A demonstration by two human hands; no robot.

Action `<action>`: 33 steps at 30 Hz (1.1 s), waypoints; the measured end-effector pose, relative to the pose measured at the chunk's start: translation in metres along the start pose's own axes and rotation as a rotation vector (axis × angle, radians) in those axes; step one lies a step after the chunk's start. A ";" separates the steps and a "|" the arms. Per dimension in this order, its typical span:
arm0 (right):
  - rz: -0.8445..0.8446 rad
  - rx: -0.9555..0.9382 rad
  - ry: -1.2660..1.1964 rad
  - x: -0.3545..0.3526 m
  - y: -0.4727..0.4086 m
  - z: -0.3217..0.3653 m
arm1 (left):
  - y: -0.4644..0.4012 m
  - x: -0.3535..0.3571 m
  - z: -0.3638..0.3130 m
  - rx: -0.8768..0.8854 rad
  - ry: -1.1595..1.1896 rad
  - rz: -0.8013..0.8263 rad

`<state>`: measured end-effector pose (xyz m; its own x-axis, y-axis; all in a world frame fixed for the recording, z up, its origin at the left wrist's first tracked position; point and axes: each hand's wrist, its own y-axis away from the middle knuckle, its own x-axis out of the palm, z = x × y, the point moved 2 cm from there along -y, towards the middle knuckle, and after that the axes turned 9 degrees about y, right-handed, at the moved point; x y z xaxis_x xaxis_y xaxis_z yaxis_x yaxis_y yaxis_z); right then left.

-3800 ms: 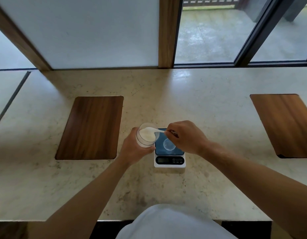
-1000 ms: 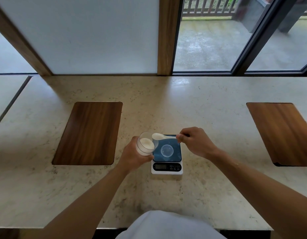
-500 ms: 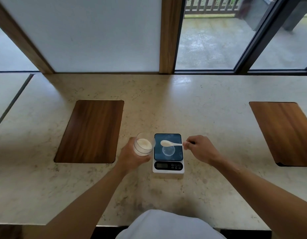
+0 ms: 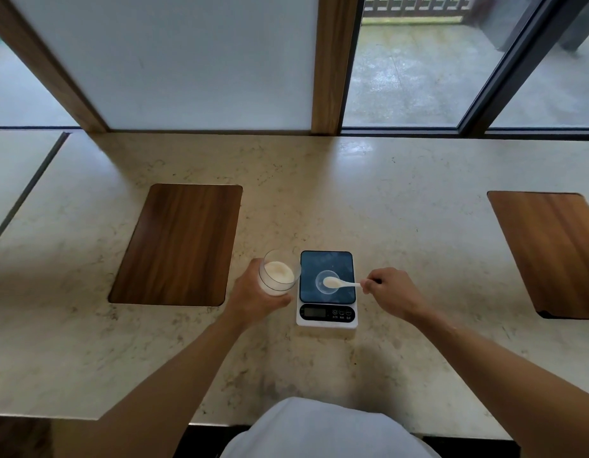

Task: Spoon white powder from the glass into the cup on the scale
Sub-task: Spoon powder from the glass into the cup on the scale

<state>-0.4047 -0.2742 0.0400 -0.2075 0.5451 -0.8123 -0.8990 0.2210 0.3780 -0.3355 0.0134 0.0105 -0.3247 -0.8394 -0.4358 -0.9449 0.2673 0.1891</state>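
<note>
Nearest the camera, a pale garment (image 4: 326,431) fills the bottom edge, and two bare forearms reach out from it over the marbled stone counter (image 4: 319,193). The left hand (image 4: 253,299) is wrapped around the glass (image 4: 278,277), fingers closed on its wall, holding it just left of the scale (image 4: 326,289) and tilted a little toward it. The glass is clear and holds white powder (image 4: 279,273) that fills much of its inside, with the surface sitting below the rim. The right hand (image 4: 390,294) pinches the handle end of a small white spoon (image 4: 339,283) between closed fingertips. The spoon lies nearly level, and its bowl, loaded with a small heap of powder, is directly over the cup (image 4: 326,282). The cup is small, round and transparent, and stands in the middle of the scale's dark blue platform; whether any powder is in it cannot be told. The scale's white front strip carries a display and buttons. Farther out, two wooden insets (image 4: 177,242) are set into the counter, one at each side, and beyond them stand windows (image 4: 405,61).
</note>
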 end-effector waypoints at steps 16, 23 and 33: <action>0.026 0.027 0.033 0.010 -0.018 0.001 | 0.003 -0.005 -0.002 0.007 0.000 0.012; 0.022 0.001 0.039 0.004 -0.017 0.009 | -0.001 -0.002 -0.009 0.020 0.009 0.021; 0.006 -0.042 0.083 0.002 -0.020 0.011 | -0.005 0.000 -0.016 0.055 0.032 0.017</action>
<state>-0.3830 -0.2683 0.0354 -0.2424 0.4766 -0.8450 -0.9127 0.1834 0.3652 -0.3305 0.0047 0.0235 -0.3398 -0.8489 -0.4049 -0.9405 0.3063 0.1472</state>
